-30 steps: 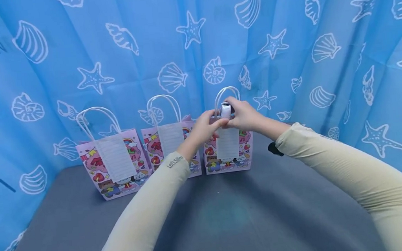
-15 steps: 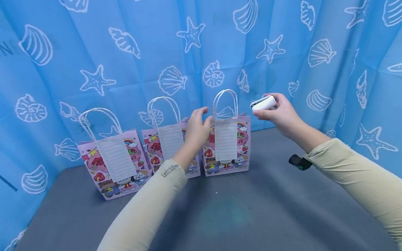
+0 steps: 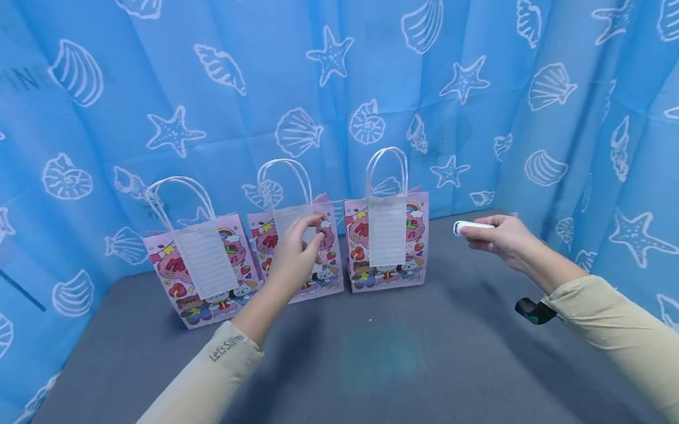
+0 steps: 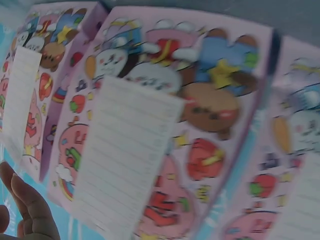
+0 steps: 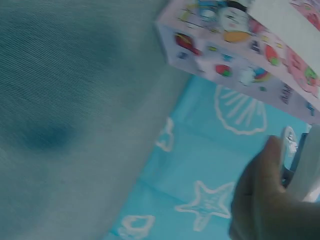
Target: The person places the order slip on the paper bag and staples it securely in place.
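Three pink cartoon-print paper bags stand in a row: the left bag [image 3: 173, 285], the middle bag [image 3: 265, 241] and the right bag [image 3: 417, 232]. Each has white handles and a lined paper sheet at its front, such as the right sheet [image 3: 387, 231]. My left hand [image 3: 292, 259] hovers before the middle bag, holding nothing, fingers loosely bent; it hides part of that bag and its sheet. Right of the bags, my right hand [image 3: 511, 244] grips a small white stapler [image 3: 471, 226], partly hidden by the fingers. The right wrist view shows the stapler [image 5: 306, 167] at its edge.
A grey cloth-covered table [image 3: 383, 381] lies under the bags. Behind it hangs a blue curtain [image 3: 332, 119] with white shells and starfish. A dark wrist device [image 3: 535, 311] hangs below my right sleeve.
My hands have parted from the right bag's top. The right hand has carried the stapler right and down; the left hand has moved left and down to before the middle bag.
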A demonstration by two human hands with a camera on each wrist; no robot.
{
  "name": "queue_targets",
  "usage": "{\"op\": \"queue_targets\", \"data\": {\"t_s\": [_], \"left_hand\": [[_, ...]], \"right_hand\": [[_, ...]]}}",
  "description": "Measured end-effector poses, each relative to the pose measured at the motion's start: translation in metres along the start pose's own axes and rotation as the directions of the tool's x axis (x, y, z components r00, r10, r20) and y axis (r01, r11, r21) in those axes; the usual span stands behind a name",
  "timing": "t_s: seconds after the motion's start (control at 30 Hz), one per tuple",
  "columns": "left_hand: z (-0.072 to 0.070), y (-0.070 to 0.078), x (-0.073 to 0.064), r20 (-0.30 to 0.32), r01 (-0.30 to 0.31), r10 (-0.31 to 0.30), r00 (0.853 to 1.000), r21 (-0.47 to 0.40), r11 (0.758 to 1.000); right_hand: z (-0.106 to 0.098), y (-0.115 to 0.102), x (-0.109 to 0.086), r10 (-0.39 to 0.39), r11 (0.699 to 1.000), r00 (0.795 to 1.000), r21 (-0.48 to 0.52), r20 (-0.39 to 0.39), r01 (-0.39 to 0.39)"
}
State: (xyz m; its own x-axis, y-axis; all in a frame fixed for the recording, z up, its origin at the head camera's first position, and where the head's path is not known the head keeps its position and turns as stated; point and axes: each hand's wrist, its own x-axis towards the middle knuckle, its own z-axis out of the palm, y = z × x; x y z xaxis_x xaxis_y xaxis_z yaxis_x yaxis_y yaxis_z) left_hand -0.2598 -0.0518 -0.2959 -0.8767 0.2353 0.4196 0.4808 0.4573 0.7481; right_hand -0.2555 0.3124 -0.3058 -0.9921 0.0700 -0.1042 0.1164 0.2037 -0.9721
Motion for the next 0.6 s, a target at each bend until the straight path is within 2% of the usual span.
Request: {"op": "queue_targets", "data": {"t_s": [0.17,0.23,0.4,0.6], "left_hand": [[-0.01,-0.013,-0.017,0.006,0.02,-0.019,1.0,-0.027,0.999],[-0.013,-0.017,-0.023,0.008,0.023,-0.023,1.0,-0.029,0.999],[-0.021,-0.028,-0.039,0.016,0.056,-0.056,0.998,-0.011,0.998],[-0.033,-0.038,-0.055,0.027,0.093,-0.092,0.995,-0.033,0.995]], "right_hand": [[-0.002,0.026,-0.007,0.075,0.994,0.997,-0.08,-0.012,-0.076],[-0.001,0.035,-0.009,0.11,0.984,0.994,-0.135,-0.03,-0.113],[-0.001,0.053,-0.012,0.212,0.955,0.975,-0.201,-0.061,-0.22],[-0.001,0.068,-0.006,0.297,0.911,0.955,-0.298,-0.003,-0.284]]}}
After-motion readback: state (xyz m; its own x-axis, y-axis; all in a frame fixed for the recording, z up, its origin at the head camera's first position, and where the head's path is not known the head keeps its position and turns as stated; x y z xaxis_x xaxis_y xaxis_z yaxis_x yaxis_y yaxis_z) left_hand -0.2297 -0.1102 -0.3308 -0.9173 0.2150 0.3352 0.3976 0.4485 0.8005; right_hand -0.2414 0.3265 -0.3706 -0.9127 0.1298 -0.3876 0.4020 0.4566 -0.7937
